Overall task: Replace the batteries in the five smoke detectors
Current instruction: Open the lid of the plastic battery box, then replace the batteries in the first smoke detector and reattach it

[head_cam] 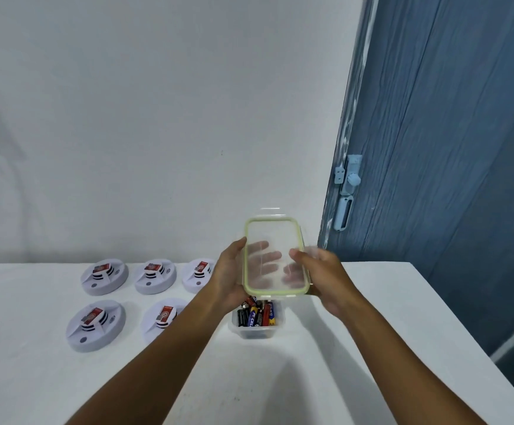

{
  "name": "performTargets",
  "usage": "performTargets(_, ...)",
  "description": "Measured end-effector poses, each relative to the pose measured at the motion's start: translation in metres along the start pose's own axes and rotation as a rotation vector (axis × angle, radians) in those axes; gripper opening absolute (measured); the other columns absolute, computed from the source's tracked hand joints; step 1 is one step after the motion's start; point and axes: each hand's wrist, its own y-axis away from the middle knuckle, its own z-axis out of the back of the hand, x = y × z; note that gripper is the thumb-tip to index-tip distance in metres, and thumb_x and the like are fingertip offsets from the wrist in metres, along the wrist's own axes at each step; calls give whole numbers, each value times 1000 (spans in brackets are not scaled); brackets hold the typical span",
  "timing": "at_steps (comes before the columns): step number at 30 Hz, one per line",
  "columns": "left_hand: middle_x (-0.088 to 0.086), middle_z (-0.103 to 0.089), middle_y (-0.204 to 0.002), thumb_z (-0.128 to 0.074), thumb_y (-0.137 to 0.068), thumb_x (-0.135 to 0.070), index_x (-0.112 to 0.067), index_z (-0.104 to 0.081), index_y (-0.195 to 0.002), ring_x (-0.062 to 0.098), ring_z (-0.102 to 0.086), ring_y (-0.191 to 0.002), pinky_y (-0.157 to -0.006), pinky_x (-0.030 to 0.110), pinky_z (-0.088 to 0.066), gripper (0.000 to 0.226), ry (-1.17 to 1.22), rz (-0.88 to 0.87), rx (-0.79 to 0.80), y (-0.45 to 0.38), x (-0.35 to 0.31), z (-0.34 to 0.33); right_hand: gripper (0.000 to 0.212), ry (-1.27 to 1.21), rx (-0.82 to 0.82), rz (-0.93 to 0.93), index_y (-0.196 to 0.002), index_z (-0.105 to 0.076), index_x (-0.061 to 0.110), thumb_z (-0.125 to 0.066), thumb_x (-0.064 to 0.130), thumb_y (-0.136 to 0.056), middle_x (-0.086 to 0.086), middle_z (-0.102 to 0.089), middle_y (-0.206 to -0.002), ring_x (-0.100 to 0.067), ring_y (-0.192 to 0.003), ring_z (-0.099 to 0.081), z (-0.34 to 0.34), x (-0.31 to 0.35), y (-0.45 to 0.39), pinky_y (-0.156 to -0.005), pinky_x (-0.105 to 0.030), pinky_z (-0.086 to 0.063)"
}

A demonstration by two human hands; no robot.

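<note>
You hold a clear plastic lid (275, 256) with a pale green seal around its rim, raised above the surface (372, 302) and tilted toward you. Your left hand (229, 273) grips its left edge, thumb on the near face and fingers (264, 259) spread behind, showing through the plastic. Your right hand (326, 274) grips the right edge the same way, thumb in front and fingers curled behind.

Directly below the lid sits the open clear container (257, 325), packed with batteries (257, 314) lying in a jumble: black, blue and red jackets with metal ends.

To your left, five smoke detectors (96, 325) rest on the white surface in two rows, three behind and two in front. Each is a round white disc with a raised black-and-white ringed centre carrying a red rectangular block on top. Your left forearm partly covers two of them.
</note>
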Motion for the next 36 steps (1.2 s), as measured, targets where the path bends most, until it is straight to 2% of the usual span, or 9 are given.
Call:
performTargets(3, 7, -67, -101, -39, -99, -43, -14, -64, -107, 21, -60, -90, -79, 36, -48, 39, -298, -87, -220, -3, 5, -6, 8, -80, -121, 58, -92, -60, 5, -57, 12, -93, -10, -65, -65, -19, -50, -64, 7, -11, -8, -46, -23, -47)
performTargets(6, 4, -62, -115, -53, -95, -32, -22, -59, -111, 17, -56, -98, -93, 40, -47, 20, -662, -184, -407, -7, 10, 18, 11, -50, -289, 91, -100, -56, 2, -56, 4, -90, -13, -61, -61, -20, -44, -57, 31, -27, -25, -44, -24, -46)
performTargets(9, 7, -52, -131, -61, -91, -20, -20, -48, -132, 22, -52, -111, -97, 43, -47, 43, -886, -109, -434, -8, 24, 50, 16, 36, -385, 29, -105, -58, 3, -56, 4, -89, -15, -60, -61, -25, -48, -57, 57, -57, -39, -52, -31, -50)
performTargets(14, 9, -56, -125, -61, -90, -11, -17, -40, -138, 26, -61, -103, -64, 37, -59, 52, -843, 64, -421, -6, 38, 62, 11, 146, -389, -50, -105, -56, 9, -50, 12, -96, -16, -63, -61, -26, -50, -56, 71, -109, -46, -49, -27, -47)
performTargets(16, 10, -60, -119, -57, -91, -5, -14, -45, -133, 27, -64, -98, -63, 41, -60, 45, -842, 74, -419, -6, 39, 62, 17, 251, -418, -33, -95, -58, 3, -46, 15, -96, -15, -64, -64, -27, -51, -55, 70, -119, -49, -48, -25, -44)
performTargets(19, 10, -63, -114, -55, -90, 0, -10, -49, -130, 27, -66, -93, -60, 42, -60, 42, -820, 66, -423, -7, 37, 63, 21, 584, -498, -10, -78, -54, 5, -49, 21, -91, -13, -64, -76, -33, -69, -57, 72, -120, -49, -62, -31, -42)
performTargets(23, 10, -62, -115, -54, -89, 2, -11, -47, -133, 27, -65, -94, -59, 41, -60, 46, -810, 75, -416, -7, 35, 64, 22, 881, -503, -37, -82, -60, 9, -53, 29, -90, -6, -64, -85, -30, -79, -59, 80, -122, -49, -69, -30, -46)
performTargets(29, 8, -62, -111, -55, -89, 4, -12, -45, -136, 23, -65, -90, -57, 40, -59, 50, -753, 107, -377, -6, 34, 65, 26, 935, -476, -83, -94, -62, 11, -55, 36, -92, -8, -66, -96, -30, -89, -62, 84, -117, -55, -72, -29, -45)
performTargets(36, 9, -62, -114, -56, -90, 3, -12, -45, -135, 25, -65, -92, -56, 37, -59, 49, -783, 93, -361, -5, 34, 65, 29, 953, -465, -78, -93, -59, 11, -54, 39, -92, -9, -66, -99, -31, -89, -61, 86, -116, -56, -78, -33, -49)
